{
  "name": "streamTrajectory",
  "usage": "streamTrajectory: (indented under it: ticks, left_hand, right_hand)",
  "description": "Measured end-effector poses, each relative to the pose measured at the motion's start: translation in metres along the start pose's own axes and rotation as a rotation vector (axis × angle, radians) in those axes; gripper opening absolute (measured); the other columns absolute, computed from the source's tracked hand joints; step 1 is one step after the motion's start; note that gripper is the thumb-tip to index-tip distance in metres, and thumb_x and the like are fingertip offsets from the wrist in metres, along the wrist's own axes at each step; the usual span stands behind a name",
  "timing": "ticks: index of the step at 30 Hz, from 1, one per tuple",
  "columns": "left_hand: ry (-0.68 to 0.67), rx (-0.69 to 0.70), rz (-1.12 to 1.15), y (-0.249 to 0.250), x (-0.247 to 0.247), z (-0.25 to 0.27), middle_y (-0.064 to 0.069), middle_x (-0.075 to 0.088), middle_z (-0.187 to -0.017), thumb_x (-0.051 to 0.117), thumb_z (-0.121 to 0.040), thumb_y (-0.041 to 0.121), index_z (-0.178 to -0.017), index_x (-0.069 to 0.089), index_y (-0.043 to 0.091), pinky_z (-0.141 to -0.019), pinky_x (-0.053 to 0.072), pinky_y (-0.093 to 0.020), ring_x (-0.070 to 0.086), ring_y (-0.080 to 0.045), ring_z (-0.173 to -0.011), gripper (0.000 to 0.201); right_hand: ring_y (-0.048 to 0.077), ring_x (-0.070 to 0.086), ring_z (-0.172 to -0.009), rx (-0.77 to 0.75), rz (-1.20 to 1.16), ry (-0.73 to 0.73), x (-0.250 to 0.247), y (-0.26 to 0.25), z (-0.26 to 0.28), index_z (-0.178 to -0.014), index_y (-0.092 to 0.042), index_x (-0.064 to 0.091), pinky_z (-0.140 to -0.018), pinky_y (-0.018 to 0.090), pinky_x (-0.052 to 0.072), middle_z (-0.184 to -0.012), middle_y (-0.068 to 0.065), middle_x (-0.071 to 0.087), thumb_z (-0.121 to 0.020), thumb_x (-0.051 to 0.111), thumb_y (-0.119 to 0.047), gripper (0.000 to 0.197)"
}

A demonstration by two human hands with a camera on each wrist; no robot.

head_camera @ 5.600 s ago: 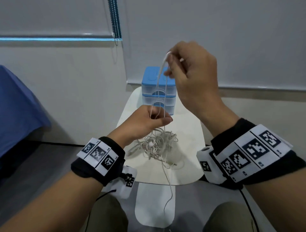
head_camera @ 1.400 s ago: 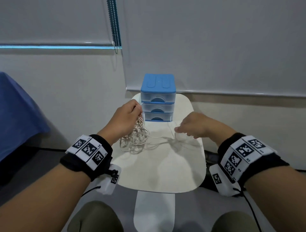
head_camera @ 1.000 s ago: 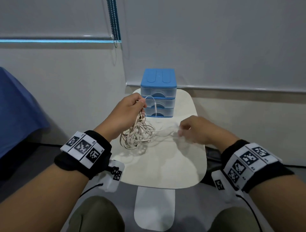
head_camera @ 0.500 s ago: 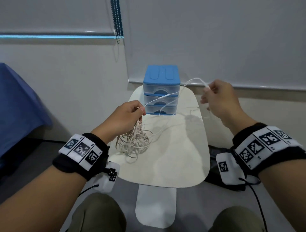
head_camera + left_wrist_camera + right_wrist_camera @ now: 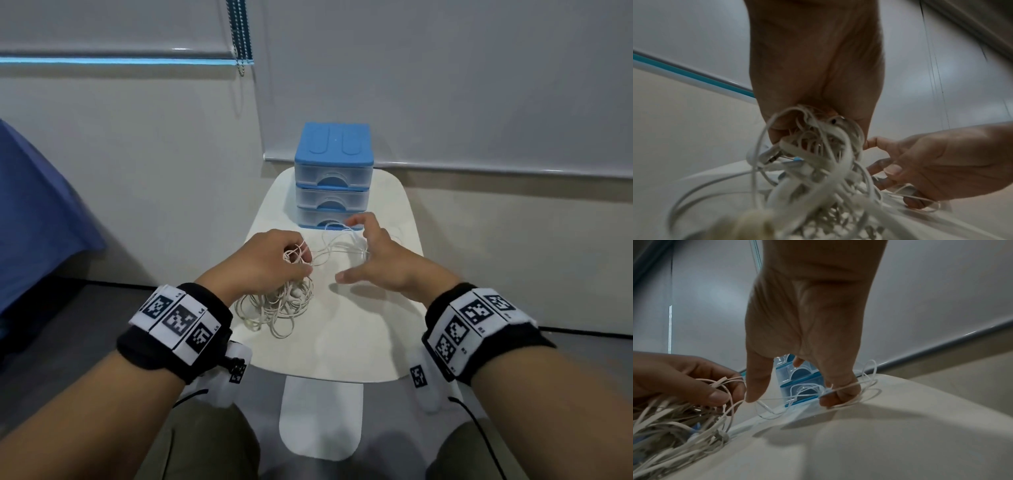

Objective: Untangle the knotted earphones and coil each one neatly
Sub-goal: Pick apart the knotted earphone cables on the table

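Observation:
A tangle of cream and white earphone cables (image 5: 281, 308) lies on the left part of the small white table (image 5: 359, 335). My left hand (image 5: 301, 260) pinches several strands at the top of the tangle (image 5: 828, 178). A thinner white earphone cable (image 5: 337, 240) runs out of the tangle in slack loops toward the drawers. My right hand (image 5: 356, 250) hovers low over these loops with thumb and index finger spread. In the right wrist view its lower fingers (image 5: 838, 394) curl round the thin cable (image 5: 797, 397). Earbuds and plugs are mostly buried in the tangle (image 5: 674, 426).
A small blue-topped unit of three clear drawers (image 5: 332, 171) stands at the table's far edge, just beyond my right hand. The wall and a blind with a bead chain (image 5: 239, 34) are behind it. Blue cloth (image 5: 34, 222) hangs at the far left. My knees are below the table's near edge.
My right hand, half a second ago raised to the right pulling the thin cable taut, has dropped to the table before the drawers; the cable lies slack. My left hand keeps its hold on the tangle.

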State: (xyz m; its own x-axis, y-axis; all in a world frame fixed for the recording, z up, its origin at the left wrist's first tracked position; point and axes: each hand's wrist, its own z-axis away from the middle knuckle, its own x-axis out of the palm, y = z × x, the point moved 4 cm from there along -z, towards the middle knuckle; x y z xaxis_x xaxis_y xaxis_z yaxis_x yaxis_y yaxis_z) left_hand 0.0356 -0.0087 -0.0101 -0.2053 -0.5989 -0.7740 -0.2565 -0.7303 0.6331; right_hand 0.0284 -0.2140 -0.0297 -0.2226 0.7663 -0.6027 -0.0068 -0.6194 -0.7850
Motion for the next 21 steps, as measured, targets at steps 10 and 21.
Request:
streamTrajectory:
  ticks: [10,21]
  left_hand:
    - [0.02,0.029,0.027,0.005,0.005,-0.006,0.001,0.071,-0.086,0.067,-0.096,0.022,-0.086,0.072,0.019,-0.048,0.035,-0.011,0.051,0.004,-0.051,0.011]
    - [-0.067,-0.018,0.064,0.005,0.001,-0.001,0.004,0.07,-0.087,0.066,-0.094,0.017,-0.087,0.071,0.019,-0.056,0.052,-0.029,0.059,-0.016,-0.064,0.009]
  right_hand:
    - [0.02,0.033,-0.134,0.077,0.203,-0.193,0.026,-0.021,-0.008,-0.082,-0.029,0.068,-0.121,0.048,0.019,-0.14,0.003,0.044,-0.084,0.074,-0.058,0.03]
    - [0.018,0.047,-0.068,0.213,-0.42,0.007,-0.013,0.006,-0.012,-0.078,-0.013,0.067,-0.062,0.026,0.042,-0.099,0.008,0.069,-0.104,0.054,-0.016,0.029]
